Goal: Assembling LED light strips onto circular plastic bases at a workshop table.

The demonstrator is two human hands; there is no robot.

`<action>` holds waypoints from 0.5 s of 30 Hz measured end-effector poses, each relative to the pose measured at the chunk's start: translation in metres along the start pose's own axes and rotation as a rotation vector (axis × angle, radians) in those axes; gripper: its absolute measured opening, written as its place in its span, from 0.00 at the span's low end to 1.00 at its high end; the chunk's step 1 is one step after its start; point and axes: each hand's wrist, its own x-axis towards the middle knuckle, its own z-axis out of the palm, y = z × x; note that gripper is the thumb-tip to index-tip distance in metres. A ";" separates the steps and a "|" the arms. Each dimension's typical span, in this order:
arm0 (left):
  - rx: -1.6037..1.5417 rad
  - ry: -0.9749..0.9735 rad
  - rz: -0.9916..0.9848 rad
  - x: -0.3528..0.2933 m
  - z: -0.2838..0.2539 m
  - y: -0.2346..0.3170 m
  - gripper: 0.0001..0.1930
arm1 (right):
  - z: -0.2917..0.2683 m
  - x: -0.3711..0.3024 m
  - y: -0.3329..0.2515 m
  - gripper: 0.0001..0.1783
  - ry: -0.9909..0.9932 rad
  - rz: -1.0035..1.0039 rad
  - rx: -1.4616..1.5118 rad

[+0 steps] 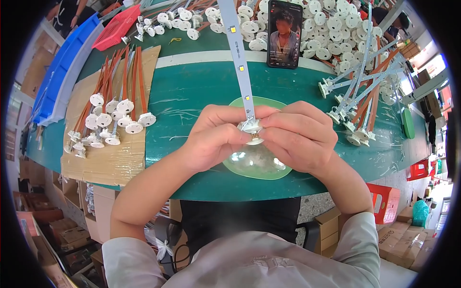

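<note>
Both hands meet over the middle of the table around an LED strip (238,53) with a white round cap (249,126) at its near end. The strip points away from me, its small yellow LEDs facing up. My left hand (216,137) pinches the cap from the left, thumb on its near side. From the right, my right hand (300,137) presses its thumb and fingertips on the same cap. Exactly what lies between the fingertips is partly hidden. Under the hands sits a green oval dish (259,172) with a shiny, clear-looking middle.
Capped strips lie on cardboard (137,158) at left and in a crossed stack (357,105) at right. A phone (284,36) stands at the back before a heap of white caps (331,29). Blue (60,72) and red (115,29) trays sit far left. Other people are at the far edges.
</note>
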 end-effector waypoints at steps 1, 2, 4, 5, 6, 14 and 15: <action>0.001 -0.002 0.002 0.000 0.001 0.001 0.27 | 0.000 0.000 0.000 0.12 0.001 -0.005 -0.006; 0.061 0.034 -0.019 -0.001 0.003 0.002 0.28 | 0.000 0.000 0.000 0.12 0.001 -0.007 -0.007; 0.121 0.067 -0.040 -0.001 0.002 0.002 0.29 | -0.001 0.000 0.000 0.12 -0.007 -0.018 -0.018; 0.134 0.056 -0.037 -0.002 0.000 0.001 0.29 | -0.001 0.000 0.000 0.12 -0.007 -0.020 -0.019; 0.146 0.044 -0.035 -0.002 -0.002 0.000 0.29 | -0.002 -0.001 -0.001 0.12 -0.028 -0.021 -0.029; 0.230 -0.025 0.092 0.001 -0.001 0.002 0.24 | -0.003 0.002 0.000 0.13 -0.060 0.148 0.054; 0.357 -0.021 0.152 0.002 -0.001 0.003 0.23 | -0.001 0.002 0.003 0.14 -0.015 0.170 0.098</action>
